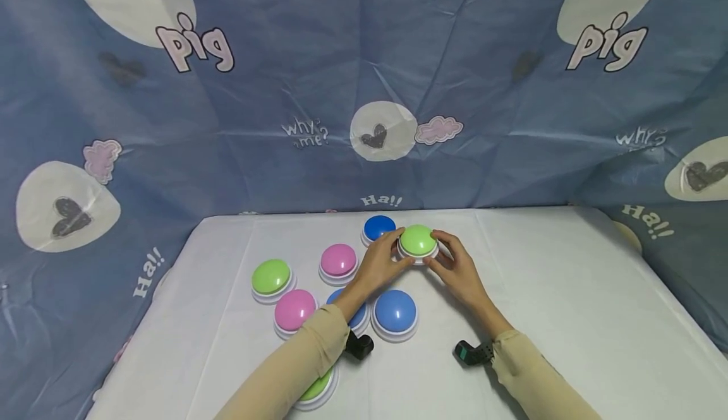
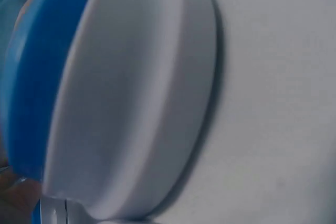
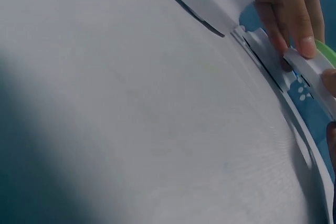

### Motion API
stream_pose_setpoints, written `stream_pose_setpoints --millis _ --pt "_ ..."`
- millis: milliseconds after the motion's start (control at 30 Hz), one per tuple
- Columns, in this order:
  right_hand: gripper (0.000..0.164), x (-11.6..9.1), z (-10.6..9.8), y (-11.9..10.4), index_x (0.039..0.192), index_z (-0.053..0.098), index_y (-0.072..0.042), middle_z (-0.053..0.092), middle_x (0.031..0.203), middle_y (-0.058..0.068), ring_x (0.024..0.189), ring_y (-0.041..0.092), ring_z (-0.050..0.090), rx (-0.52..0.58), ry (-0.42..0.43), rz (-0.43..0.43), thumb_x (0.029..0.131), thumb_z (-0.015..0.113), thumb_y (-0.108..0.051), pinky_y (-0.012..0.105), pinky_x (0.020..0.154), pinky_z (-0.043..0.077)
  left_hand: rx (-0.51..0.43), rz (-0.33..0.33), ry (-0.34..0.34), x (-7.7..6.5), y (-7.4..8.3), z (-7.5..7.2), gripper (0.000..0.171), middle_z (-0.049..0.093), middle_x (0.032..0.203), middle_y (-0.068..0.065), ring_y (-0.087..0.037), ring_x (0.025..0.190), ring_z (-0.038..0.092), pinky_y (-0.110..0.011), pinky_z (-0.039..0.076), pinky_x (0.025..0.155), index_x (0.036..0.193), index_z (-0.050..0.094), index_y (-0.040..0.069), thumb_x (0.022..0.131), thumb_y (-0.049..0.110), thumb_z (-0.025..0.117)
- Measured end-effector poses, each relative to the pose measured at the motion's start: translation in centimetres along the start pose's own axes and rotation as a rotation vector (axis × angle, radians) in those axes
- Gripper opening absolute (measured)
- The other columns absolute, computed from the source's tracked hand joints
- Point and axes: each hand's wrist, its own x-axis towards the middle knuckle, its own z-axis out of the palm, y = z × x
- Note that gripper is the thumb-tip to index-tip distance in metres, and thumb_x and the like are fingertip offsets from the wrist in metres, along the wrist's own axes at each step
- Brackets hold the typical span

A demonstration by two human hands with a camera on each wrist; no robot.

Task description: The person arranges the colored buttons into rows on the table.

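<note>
Both hands pinch one green dome push button (image 1: 418,240) with a white base between them, near the far side of the table. My left hand (image 1: 380,261) grips its left rim and my right hand (image 1: 458,270) its right rim. The right wrist view shows the white base (image 3: 314,74) tilted and held off the table, with left-hand fingers (image 3: 299,17) on it. Just behind the left hand sits a blue button (image 1: 378,226). Another blue button (image 2: 126,93) fills much of the left wrist view. A pink button (image 1: 339,261) stands left of the left hand.
Nearer on the white tablecloth (image 1: 569,294) stand a blue button (image 1: 395,312), a second blue one (image 1: 359,320) partly behind the left forearm, a pink one (image 1: 294,311) and a green one (image 1: 271,278). The left sleeve partly covers another green button (image 1: 316,390). Blue printed cloth (image 1: 500,167) hangs behind.
</note>
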Motion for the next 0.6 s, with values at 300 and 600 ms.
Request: stream_pose_setpoints --millis 300,600 --pt "0.056 0.5 -0.1 0.7 0.133 0.04 0.011 0.041 0.139 0.027 0.136 0.041 0.035 -0.032 0.009 0.006 0.083 0.066 0.004 0.045 0.106 0.038 0.025 0.013 0.035 0.8 0.1 1.0 0.066 0.051 0.138 -0.016 -0.026 0.127 0.051 -0.037 0.041 0.107 0.14 0.042 0.001 0.083 0.018 0.072" --pt "0.055 1.1 -0.5 1.1 0.132 0.041 0.009 0.042 0.141 0.026 0.136 0.04 0.036 -0.101 0.023 0.019 0.084 0.066 0.001 0.046 0.105 0.04 0.139 0.048 0.045 1.9 0.4 1.8 0.065 0.05 0.139 -0.017 -0.027 0.128 0.05 -0.034 0.039 0.109 0.138 0.043 -0.003 0.084 0.017 0.071"
